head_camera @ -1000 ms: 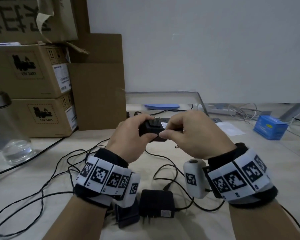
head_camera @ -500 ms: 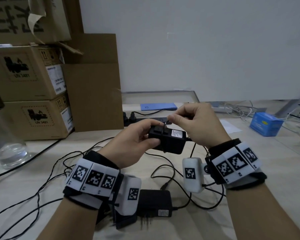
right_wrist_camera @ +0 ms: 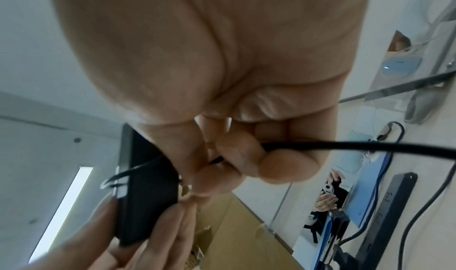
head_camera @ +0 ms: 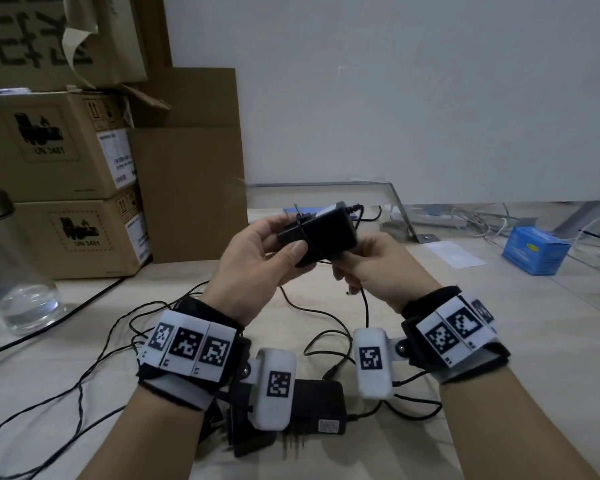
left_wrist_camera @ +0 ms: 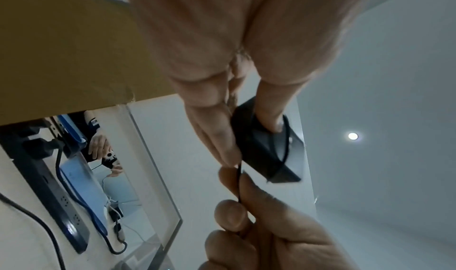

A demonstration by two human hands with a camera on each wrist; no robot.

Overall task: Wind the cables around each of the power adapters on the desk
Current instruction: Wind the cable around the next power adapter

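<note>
A black power adapter (head_camera: pixel 323 233) is held up above the desk, and my left hand (head_camera: pixel 257 258) grips its left end with thumb on the near side. One turn of its thin black cable (head_camera: pixel 307 237) crosses the body. Just below the adapter my right hand (head_camera: pixel 371 268) pinches the same cable, which trails down to the desk. The left wrist view shows the adapter (left_wrist_camera: pixel 266 147) between my fingers with the cable (left_wrist_camera: pixel 238 180) pinched underneath. The right wrist view shows the cable (right_wrist_camera: pixel 345 146) leaving my curled fingers. A second black adapter (head_camera: pixel 312 407) lies on the desk near my wrists, partly hidden.
Loose black cables (head_camera: pixel 94 362) sprawl over the left and middle of the light wooden desk (head_camera: pixel 534 341). Stacked cardboard boxes (head_camera: pixel 66 188) stand at the back left, a glass jar (head_camera: pixel 11 271) at the far left. A blue box (head_camera: pixel 534 249) and a power strip (left_wrist_camera: pixel 49 196) sit behind.
The adapter has been raised and turned so its flat side faces me. My right hand has dropped from above the adapter to below it, carrying the cable round.
</note>
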